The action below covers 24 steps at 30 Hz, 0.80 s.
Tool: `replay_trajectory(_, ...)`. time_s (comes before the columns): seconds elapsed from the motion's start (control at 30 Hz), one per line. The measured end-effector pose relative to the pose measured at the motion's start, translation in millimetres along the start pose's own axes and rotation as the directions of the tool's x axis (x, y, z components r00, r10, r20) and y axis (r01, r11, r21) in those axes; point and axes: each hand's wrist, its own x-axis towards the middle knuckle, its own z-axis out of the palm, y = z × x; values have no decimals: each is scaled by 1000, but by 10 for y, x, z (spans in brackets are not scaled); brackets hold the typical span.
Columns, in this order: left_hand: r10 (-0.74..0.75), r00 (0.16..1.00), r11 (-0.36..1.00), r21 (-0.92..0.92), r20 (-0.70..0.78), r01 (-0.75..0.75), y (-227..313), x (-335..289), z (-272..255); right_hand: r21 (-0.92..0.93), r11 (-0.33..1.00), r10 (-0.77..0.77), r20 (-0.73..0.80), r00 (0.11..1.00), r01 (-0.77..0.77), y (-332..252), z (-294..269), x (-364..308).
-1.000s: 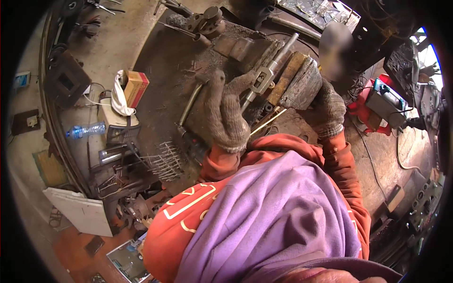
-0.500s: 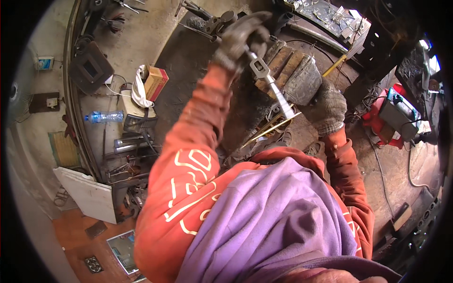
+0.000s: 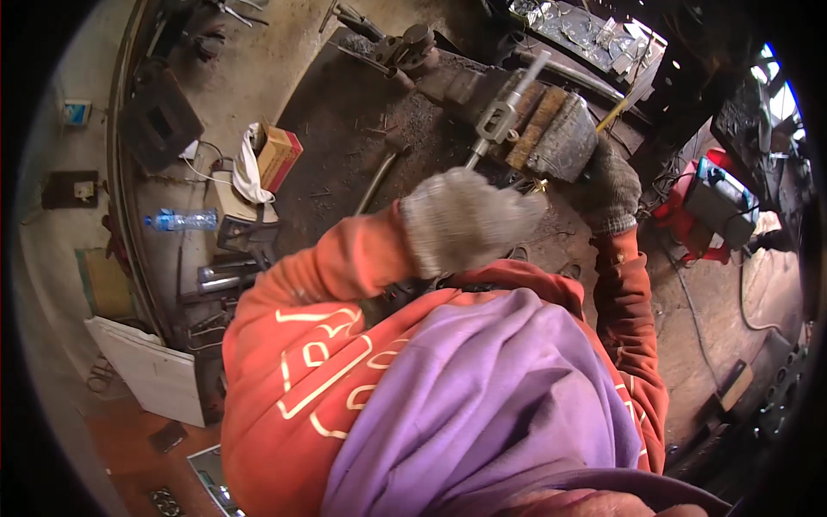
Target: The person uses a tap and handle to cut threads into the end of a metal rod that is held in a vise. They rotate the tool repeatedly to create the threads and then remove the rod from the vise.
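In the head view, the vise point(image 3: 564, 142), as its blocky grey body appears to be, sits beyond the wearer's chest and serves as the landmark. The bar-handled wrench point(image 3: 497, 121) is just to its left, set aslant: one arm points up and away past the far end of the vise, the other comes down towards the wearer and disappears behind the left hand point(image 3: 474, 220).

That gloved hand is near the vise, on its near left side, and badly blurred. I cannot tell whether its fingers are apart, together or round the wrench's near arm. The right hand point(image 3: 610, 189), also gloved, is at the right flank of the vise, apparently against it; its fingertips are hidden, so their hold cannot be told either. A yellow rod point(image 3: 613, 115) sticks out beyond this hand, on the far right side of the vise. A small brass-coloured piece point(image 3: 540, 184) shows at the near edge of the vise. The hammer point(image 3: 376, 179) lies well to the left of the vise on the dark work surface point(image 3: 332, 142).

My judgement is that the step in hand is working the wrench round at the vise, with the right hand steadying. A further turn would call for a sure left-hand grasp on one arm, pushed evenly so that the wrench does not tilt.
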Motion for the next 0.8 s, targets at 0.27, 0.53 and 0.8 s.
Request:
replay_trajectory(0.27, -25, 90, 994, -34, -996, -102, -520, 177, 474, 51, 998, 27, 69, 997, -30, 49, 116, 5)
replay_trajectory(0.53, 352, 427, 857, 103, -833, -506, -1723, 2609, -154, 30, 995, 85, 208, 974, -93, -1, 125, 31)
replay_trajectory(0.8, 520, 828, 854, -137, 208, -502, 125, 770, -160, 92, 988, -123, 3, 992, 122, -164, -11, 48)
